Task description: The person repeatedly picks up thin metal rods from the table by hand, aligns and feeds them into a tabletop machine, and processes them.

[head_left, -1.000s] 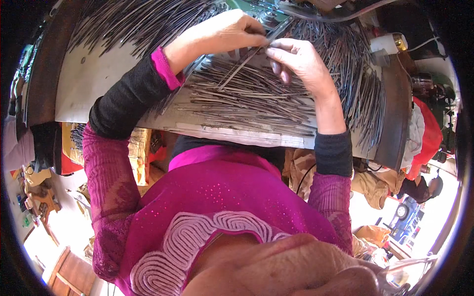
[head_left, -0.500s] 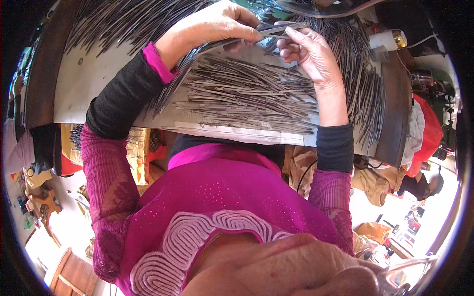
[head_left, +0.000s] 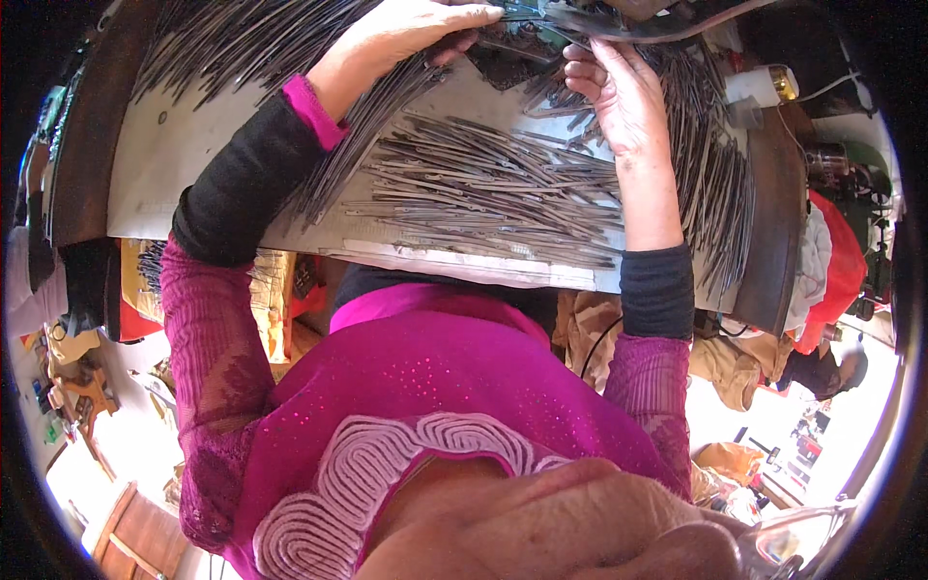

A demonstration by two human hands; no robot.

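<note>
At the far edge of the worktable, both my hands are raised to a dark machine [head_left: 517, 53]. My left hand [head_left: 411, 34] is closed, its fingertips pinching what looks like one end of a thin metal strip [head_left: 572, 40]. Thumb and fingers of my right hand [head_left: 619, 92] pinch the strip's other end, just below the machine's curved dark part [head_left: 638, 29]. The strip's middle is partly lost against the machine. Between my forearms lies a loose heap of similar grey strips [head_left: 493, 184], some with small holes at their ends. A bundle of dark strips [head_left: 362, 145] passes beside my left forearm.
More strips are piled at the back left [head_left: 242, 43] and along the right side [head_left: 713, 184]. A white cylinder [head_left: 759, 87] with a cable stands at the back right. Wooden edges [head_left: 773, 222] bound the pale tabletop. Red cloth [head_left: 839, 256] hangs beyond the right edge.
Both hands have moved away from me, up to the machine, carrying the strip there. They are somewhat farther apart, and more of the machine shows between them.
</note>
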